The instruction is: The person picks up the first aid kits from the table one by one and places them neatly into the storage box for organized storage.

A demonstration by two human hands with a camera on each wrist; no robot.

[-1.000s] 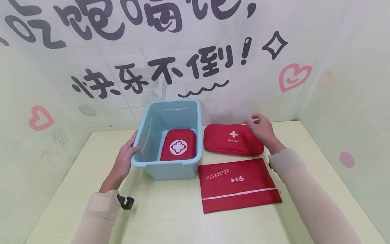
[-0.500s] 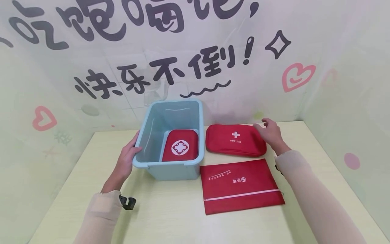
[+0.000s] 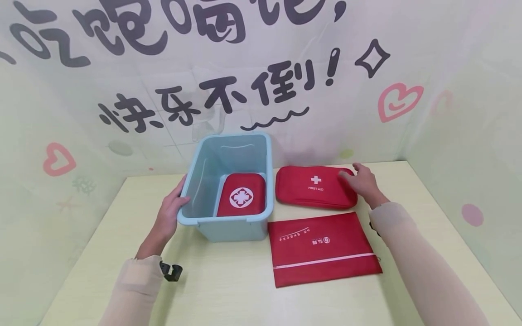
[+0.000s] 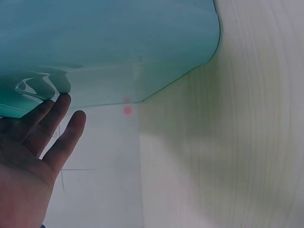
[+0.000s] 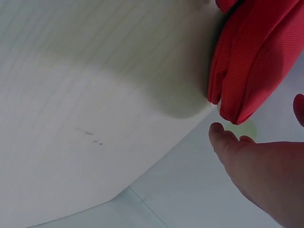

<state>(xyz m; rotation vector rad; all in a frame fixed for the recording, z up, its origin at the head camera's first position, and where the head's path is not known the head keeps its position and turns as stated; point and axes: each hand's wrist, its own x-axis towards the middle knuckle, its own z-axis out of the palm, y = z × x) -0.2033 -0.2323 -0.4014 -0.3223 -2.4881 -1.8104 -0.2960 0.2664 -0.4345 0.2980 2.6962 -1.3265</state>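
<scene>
The person's left hand [image 3: 167,215] has hold of the pale blue bin [image 3: 232,230] at its left side, thumb hooked over the rim and the other fingers reaching along the outer wall. From the left wrist, those fingers look nearly straight, with tips against the plastic. Inside the bin, on its floor, lies a red case [image 3: 241,197] bearing a white cross in a round emblem.

Over on the other side, the right hand [image 3: 364,182] is at the right end of the red first-aid pouch [image 3: 310,184] — thumb and fingers well parted, gripping nothing. The right wrist view shows a small gap between the fingertips and the pouch's end. The pouch lies just right of the bin, near the back wall [image 3: 346,131], its white cross and lettering facing up.

In front of the pouch, a flat red bag [image 3: 322,249] rests on the pale table [image 3: 220,290], a white strip running across it. Both forearms wear light sleeves [image 3: 140,276].
</scene>
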